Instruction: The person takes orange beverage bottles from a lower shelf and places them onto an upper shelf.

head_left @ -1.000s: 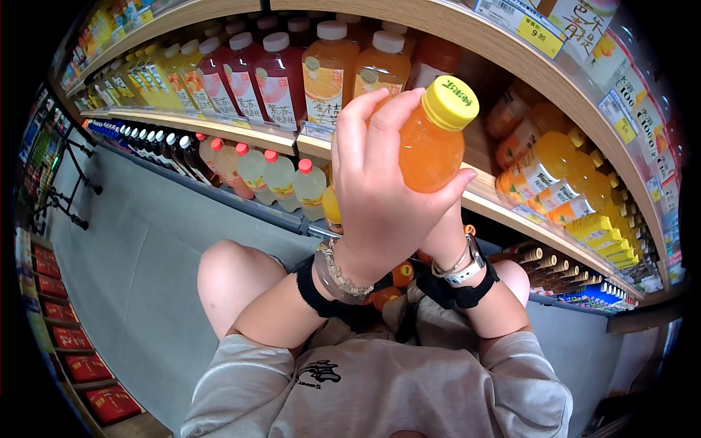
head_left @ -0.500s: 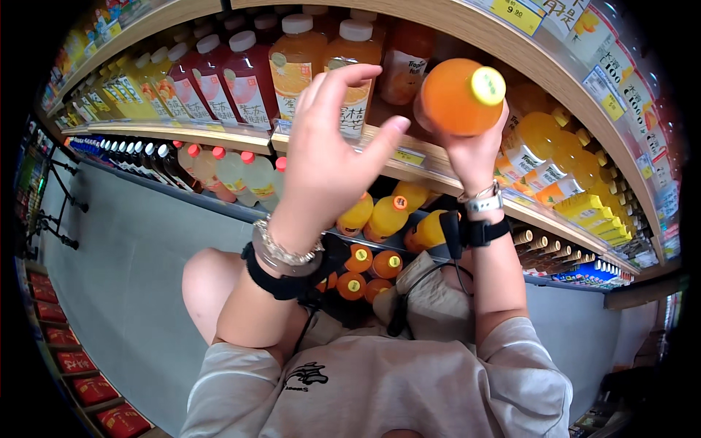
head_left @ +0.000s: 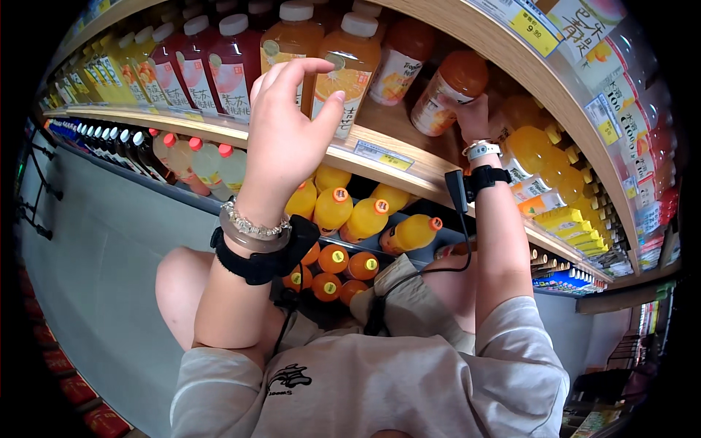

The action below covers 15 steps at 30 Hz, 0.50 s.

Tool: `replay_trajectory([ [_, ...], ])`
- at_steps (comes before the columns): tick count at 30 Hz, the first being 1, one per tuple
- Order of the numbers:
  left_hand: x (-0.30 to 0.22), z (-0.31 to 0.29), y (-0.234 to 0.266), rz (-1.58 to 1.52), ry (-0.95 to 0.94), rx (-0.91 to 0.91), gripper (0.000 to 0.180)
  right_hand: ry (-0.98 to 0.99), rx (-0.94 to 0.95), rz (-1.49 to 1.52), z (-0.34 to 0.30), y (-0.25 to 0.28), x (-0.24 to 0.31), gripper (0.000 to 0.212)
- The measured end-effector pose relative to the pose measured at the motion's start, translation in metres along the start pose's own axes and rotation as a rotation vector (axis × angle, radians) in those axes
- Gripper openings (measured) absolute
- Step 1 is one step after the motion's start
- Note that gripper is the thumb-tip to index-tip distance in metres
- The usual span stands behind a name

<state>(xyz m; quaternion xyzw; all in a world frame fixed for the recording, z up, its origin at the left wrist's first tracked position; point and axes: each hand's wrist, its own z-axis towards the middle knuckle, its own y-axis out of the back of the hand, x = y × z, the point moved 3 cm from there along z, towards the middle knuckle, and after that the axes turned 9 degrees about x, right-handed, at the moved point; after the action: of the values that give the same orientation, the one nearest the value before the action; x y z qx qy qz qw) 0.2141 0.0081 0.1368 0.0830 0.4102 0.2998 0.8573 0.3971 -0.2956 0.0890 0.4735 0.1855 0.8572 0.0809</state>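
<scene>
Gripping round orange plastic btl. (head_left: 444, 89) w/ R hand (head_left: 473, 119) at far pale-wood shelf (head_left: 429, 160); holding L hand (head_left: 290, 139) open, to left.

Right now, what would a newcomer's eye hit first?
Probably the left hand, empty with fingers curled, left of centre before white-capped orange bottles. Next, the right hand gripping a large orange bottle at the wooden shelf, upper right. Below, yellow-capped bottles cluster between the knees.
</scene>
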Motion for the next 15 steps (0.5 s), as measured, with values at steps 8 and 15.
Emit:
replay_trajectory([
  [8,0.013,0.004,-0.009,-0.001,0.008,0.013,0.027,-0.226,-0.017,-0.218,0.030,0.006,-0.047,0.045],
  [15,0.014,0.007,-0.004,-0.053,0.021,0.010,0.026,-0.579,-0.007,-0.516,0.044,0.007,-0.045,0.056],
])
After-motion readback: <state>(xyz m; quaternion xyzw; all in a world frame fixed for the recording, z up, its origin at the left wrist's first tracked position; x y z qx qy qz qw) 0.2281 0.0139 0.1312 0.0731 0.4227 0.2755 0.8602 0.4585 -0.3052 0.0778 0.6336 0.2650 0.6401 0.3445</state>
